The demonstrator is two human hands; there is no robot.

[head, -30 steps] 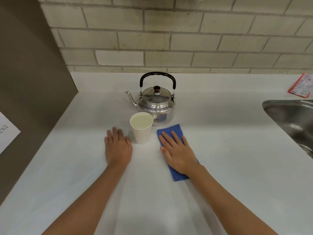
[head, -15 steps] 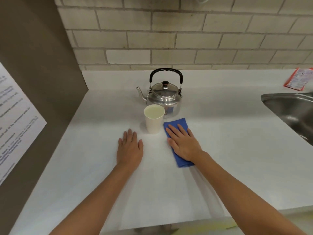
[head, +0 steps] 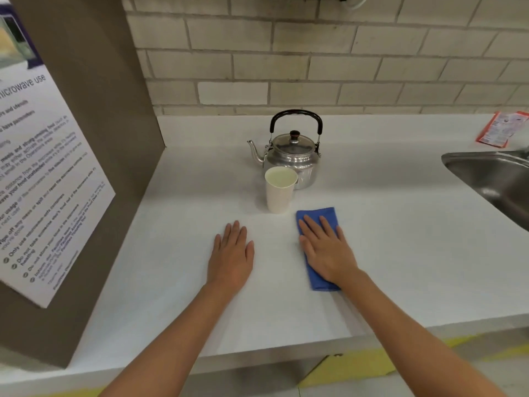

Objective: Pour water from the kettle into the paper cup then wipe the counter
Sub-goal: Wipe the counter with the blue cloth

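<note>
A steel kettle [head: 292, 154] with a black handle stands upright on the white counter [head: 400, 239], spout to the left. Just in front of it is a white paper cup [head: 280, 193] holding water. A folded blue cloth [head: 329, 216] lies right of the cup. My right hand [head: 326, 250] rests flat on the cloth, fingers spread, covering its middle. My left hand [head: 232, 255] lies flat on the bare counter, below and left of the cup, holding nothing.
A steel sink [head: 498, 181] is set into the counter at the right. A red packet [head: 502, 132] lies behind it by the brick wall. A brown side panel with a printed notice [head: 43, 181] borders the left. The counter's front edge [head: 286, 353] runs below my forearms.
The view has pulled back and shifted left. My right hand and the cloth have slid toward me, away from the kettle and cup. My left hand stays flat.
</note>
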